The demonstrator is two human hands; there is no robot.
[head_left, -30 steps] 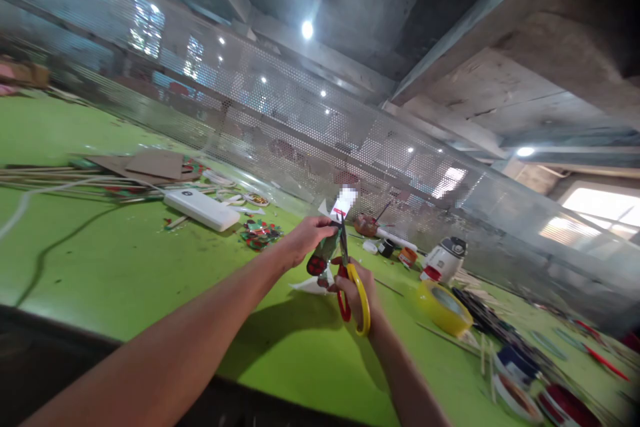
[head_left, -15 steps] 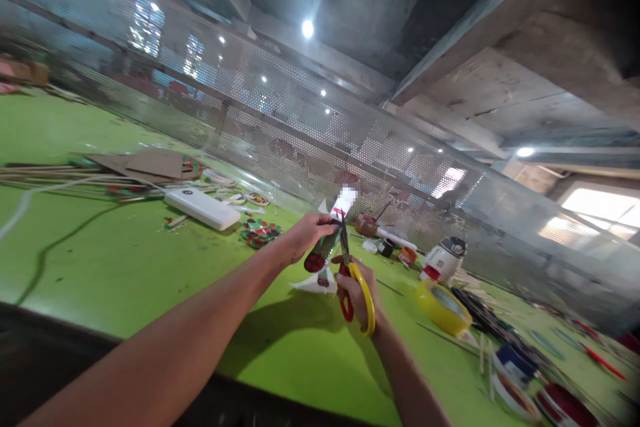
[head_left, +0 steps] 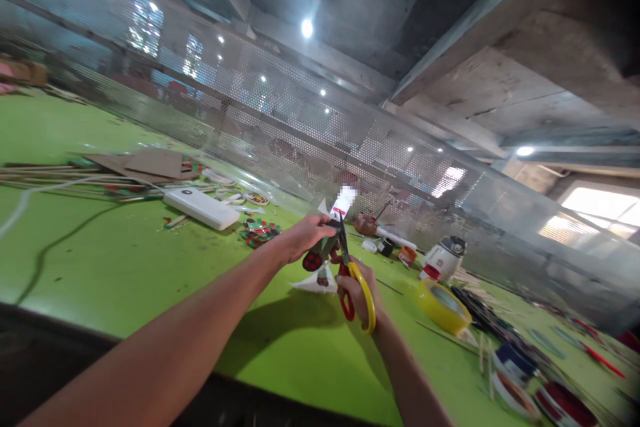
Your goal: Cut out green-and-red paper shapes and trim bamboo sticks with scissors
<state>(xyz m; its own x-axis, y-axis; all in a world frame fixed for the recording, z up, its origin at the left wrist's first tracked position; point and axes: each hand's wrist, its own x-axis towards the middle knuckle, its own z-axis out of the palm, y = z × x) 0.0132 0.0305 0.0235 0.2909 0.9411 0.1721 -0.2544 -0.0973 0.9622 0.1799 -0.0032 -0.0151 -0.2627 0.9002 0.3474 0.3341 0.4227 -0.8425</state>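
Note:
Between its thumb and fingers, my left hand (head_left: 316, 233) pinches a dark green strip (head_left: 320, 255) with red round shapes at its lower end. What the strip is made of I cannot tell. My right hand (head_left: 357, 280) is closed around scissors (head_left: 369, 300) with yellow and red handles. Their blades point up and away, right beside the strip; whether they touch it is unclear. Below the hands, a white piece (head_left: 315, 281) with a small red and green print lies on the table. A white card (head_left: 344, 199) with a red band appears just beyond the blades.
On the green table (head_left: 140, 280), a white power bank (head_left: 201, 209) with a cable and red-green cut pieces (head_left: 260, 232) are to the left. Yellow tape (head_left: 444, 307), a white bottle (head_left: 444, 259) and paint jars (head_left: 515, 361) stand right. A perforated screen (head_left: 280, 127) runs behind.
The dark green strip has shifted slightly left, and its lower end has tilted up a little. Both hands stay nearly in place, with the scissors still beside the strip.

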